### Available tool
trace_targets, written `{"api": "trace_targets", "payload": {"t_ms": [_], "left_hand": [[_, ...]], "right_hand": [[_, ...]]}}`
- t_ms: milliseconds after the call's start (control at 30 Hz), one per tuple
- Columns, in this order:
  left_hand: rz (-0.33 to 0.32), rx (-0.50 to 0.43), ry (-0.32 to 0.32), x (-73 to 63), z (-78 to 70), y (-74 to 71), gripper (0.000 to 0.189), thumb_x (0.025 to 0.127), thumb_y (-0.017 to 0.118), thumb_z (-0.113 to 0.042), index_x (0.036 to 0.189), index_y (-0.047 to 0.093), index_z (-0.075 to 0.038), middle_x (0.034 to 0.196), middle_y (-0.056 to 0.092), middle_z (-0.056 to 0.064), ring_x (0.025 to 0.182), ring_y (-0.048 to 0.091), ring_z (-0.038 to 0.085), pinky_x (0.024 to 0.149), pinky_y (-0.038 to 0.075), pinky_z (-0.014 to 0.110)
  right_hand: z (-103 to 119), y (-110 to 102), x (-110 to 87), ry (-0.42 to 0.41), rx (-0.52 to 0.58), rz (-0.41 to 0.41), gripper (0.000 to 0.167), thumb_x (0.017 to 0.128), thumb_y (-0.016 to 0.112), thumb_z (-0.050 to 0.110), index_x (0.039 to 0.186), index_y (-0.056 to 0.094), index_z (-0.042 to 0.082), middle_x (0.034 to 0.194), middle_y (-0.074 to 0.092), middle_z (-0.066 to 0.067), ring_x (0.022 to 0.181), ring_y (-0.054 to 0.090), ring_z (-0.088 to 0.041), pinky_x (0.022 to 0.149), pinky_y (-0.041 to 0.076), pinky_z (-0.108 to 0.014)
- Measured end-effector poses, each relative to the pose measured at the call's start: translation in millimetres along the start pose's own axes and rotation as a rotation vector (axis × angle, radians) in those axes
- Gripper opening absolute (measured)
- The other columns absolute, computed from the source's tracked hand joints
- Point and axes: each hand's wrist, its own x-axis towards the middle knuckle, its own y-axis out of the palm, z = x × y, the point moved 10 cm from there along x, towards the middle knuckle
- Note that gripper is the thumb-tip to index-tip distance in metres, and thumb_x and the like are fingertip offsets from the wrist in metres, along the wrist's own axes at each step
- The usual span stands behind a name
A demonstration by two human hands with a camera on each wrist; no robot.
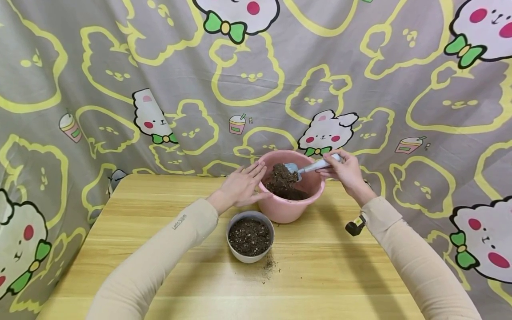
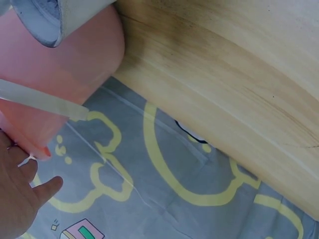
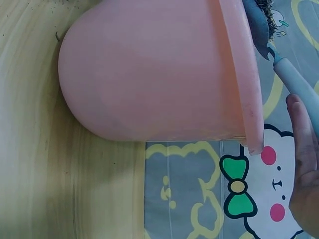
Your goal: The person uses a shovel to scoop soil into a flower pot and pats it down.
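Observation:
My right hand (image 1: 346, 170) grips the pale handle of a small blue trowel (image 1: 318, 165), right of the pink bucket (image 1: 285, 211). A heaped load of dark soil (image 1: 283, 176) sits on its blade, over the bucket's opening. More soil lies inside the bucket. With fingers extended, my left hand (image 1: 242, 184) rests against the bucket's left rim; in the left wrist view its fingers (image 2: 47, 189) show at that rim. In the right wrist view the trowel (image 3: 294, 82) stands above the rim, the fingers along its handle.
A small whitish pot (image 1: 249, 258) filled with soil stands in front of the bucket, below my left forearm. Spilled soil (image 1: 270, 265) is scattered beside it on the wooden table (image 1: 192, 284). A patterned grey curtain (image 1: 192, 89) hangs behind the table.

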Motion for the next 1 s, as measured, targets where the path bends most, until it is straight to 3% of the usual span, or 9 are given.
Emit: {"api": "trace_targets", "payload": {"t_ms": [233,433,800,1000], "left_hand": [[-0.023,0.006,0.020,-7.0,-1.8,-3.7,0.095,0.104,0.037,-0.075,0.169,0.021,-0.008,0.178,0.018,0.010,0.166,0.023,0.029,0.131,0.031,0.055],[-0.058,-0.036,0.026,-22.1,1.6,-7.4,0.095,0.103,0.039,-0.075,0.168,0.025,-0.007,0.177,0.023,0.011,0.165,0.024,0.028,0.131,0.031,0.053],[-0.102,-0.073,0.071,-67.8,2.5,-8.1,0.095,0.101,0.046,-0.073,0.167,0.028,-0.006,0.175,0.028,0.013,0.163,0.029,0.031,0.130,0.033,0.054],[-0.084,-0.074,0.103,-94.8,-4.7,3.5,0.099,0.100,0.043,-0.077,0.167,0.029,-0.006,0.174,0.031,0.013,0.163,0.031,0.029,0.128,0.037,0.055]], "right_hand": [[4,-2,-1.8,-0.008,0.044,-0.014,0.017,0.103,0.068,0.019,0.109,0.058,0.005,0.077,0.081,-0.003,0.068,0.081,-0.016,0.067,0.065,-0.027],[8,0,-7.6,-0.004,0.053,-0.014,0.021,0.103,0.068,0.019,0.110,0.055,0.004,0.076,0.081,-0.004,0.068,0.081,-0.016,0.068,0.065,-0.028],[22,15,-32.2,0.005,0.037,0.012,0.022,0.102,0.070,0.023,0.110,0.059,0.006,0.082,0.082,-0.003,0.072,0.082,-0.017,0.071,0.066,-0.029],[24,29,-48.8,0.001,0.017,0.030,0.018,0.103,0.068,0.022,0.108,0.061,0.007,0.083,0.081,-0.001,0.072,0.081,-0.015,0.072,0.066,-0.029]]}}
